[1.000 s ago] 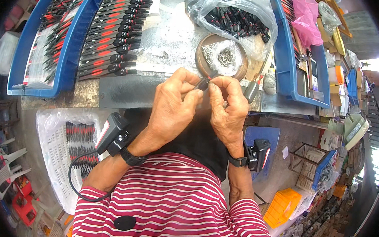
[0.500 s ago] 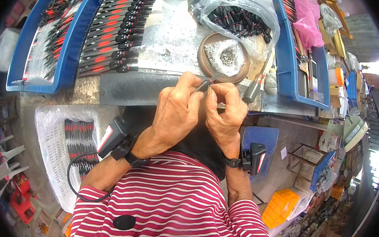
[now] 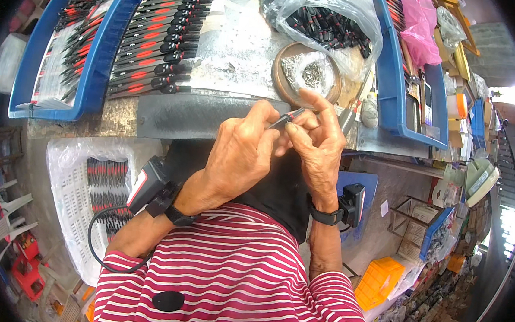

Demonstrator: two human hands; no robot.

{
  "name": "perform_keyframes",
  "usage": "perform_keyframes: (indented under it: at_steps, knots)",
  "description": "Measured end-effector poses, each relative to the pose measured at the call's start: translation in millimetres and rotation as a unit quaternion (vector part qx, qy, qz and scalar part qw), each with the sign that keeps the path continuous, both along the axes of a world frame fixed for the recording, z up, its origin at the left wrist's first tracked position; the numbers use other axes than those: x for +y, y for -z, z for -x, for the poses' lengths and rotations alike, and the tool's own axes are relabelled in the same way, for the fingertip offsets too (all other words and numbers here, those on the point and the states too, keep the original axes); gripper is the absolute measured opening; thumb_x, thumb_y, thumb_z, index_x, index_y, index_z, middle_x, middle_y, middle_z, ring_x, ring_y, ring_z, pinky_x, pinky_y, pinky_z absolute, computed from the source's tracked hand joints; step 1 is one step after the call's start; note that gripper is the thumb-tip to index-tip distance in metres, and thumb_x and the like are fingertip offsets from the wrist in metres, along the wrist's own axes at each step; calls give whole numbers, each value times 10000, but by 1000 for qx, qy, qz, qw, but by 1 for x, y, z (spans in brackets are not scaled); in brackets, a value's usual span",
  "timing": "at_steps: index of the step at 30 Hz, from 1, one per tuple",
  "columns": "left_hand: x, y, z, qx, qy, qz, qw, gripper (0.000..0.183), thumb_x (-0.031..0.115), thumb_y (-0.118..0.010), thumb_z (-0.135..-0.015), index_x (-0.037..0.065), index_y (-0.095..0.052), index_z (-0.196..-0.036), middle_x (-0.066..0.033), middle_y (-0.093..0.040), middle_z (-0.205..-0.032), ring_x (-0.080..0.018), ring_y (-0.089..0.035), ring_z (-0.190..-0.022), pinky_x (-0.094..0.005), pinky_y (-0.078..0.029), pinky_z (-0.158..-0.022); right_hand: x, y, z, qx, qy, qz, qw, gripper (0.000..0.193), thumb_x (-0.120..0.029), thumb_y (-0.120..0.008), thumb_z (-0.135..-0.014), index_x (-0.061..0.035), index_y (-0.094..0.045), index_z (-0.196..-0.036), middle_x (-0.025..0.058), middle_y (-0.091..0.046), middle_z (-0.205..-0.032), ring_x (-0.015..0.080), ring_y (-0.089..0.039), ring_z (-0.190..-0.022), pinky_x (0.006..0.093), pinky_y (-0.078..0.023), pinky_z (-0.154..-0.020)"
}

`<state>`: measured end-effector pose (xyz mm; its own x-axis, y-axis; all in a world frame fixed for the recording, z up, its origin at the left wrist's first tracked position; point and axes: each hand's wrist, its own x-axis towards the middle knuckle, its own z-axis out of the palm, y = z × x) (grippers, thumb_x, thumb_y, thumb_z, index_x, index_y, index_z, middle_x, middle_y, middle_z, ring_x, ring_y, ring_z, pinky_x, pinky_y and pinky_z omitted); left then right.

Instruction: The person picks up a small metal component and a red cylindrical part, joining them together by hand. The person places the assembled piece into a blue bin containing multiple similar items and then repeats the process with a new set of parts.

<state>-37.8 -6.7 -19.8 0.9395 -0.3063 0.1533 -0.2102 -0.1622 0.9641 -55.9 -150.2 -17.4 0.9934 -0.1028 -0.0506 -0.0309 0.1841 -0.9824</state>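
Note:
My left hand (image 3: 237, 150) pinches a small black rod-like part (image 3: 280, 121) between thumb and fingers, just off the bench's front edge. My right hand (image 3: 319, 157) has its thumb against the same part, with the forefinger raised; the part's exact kind is too small to tell. Beyond the hands stands a round brown bowl (image 3: 277, 81) holding a clear bag of small metal pieces (image 3: 312, 76). A dark-handled screwdriver (image 3: 347, 118) lies beside the right hand, partly hidden by it. Farther back, an open clear plastic bag (image 3: 275, 8) holds many small black parts with red bits (image 3: 328, 28).
Black-and-red pen-like tools (image 3: 151, 50) lie in a row on the bench, right of a blue tray (image 3: 90, 90) of more. Another blue tray (image 3: 389, 105) stands right. Below left, a white plastic basket (image 3: 72, 207) holds similar tools. An orange crate (image 3: 379, 282) sits lower right.
My right hand has shifted slightly right and turned, its forefinger lifting away from the part and now covering some of the screwdriver handle. The left hand keeps its pinch.

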Motion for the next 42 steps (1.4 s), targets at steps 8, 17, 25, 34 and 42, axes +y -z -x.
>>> perform_keyframes:
  at_steps: [8, 17, 25, 34, 42]
  knots:
    - [8, -7, -2, 53, 79, -17, 995, 129, -28, -551, -818, -49, -537, -944, -161, -657, -755, -181, -646, -662, -293, -482, -593, -4, 0, 14, 29, 3, 31, 999, 195, 24, -595, -837, 53, -540, -1022, 57, -578, -643, 105, -554, -521, 211, -443, -425]
    - [10, -16, 2, -146, 85, -173, 970, 177, 25, -650, -749, -4, -565, -901, -182, -606, -759, -363, -616, -704, -395, -471, -587, -4, 8, 27, -2, -2, -52, 999, 193, 22, -631, -841, 47, -550, -1015, 79, -620, -726, 99, -596, -588, 198, -496, -489]
    - [24, -8, -4, -240, 161, -159, 944, 238, 14, -678, -699, 1, -573, -911, -144, -590, -780, -330, -598, -691, -377, -470, -587, -12, 13, 38, -43, -70, 17, 996, 237, 13, -671, -816, 38, -569, -1029, 95, -611, -914, 94, -612, -672, 192, -520, -520]
    - [28, -4, 4, -298, 161, -159, 927, 202, 102, -652, -732, 26, -536, -879, -91, -518, -700, -258, -574, -635, -358, -440, -527, -11, 14, 41, -64, -96, 12, 993, 203, -64, -692, -822, 34, -581, -961, 63, -603, -847, 65, -573, -604, 184, -452, -461]
    - [31, -5, 12, -301, 155, -165, 926, 184, 102, -642, -717, 38, -513, -832, -78, -493, -674, -237, -564, -603, -342, -434, -501, -6, 12, 44, -73, -102, 89, 988, 255, -184, -704, -821, 10, -584, -933, 51, -604, -789, 55, -550, -528, 190, -409, -432]
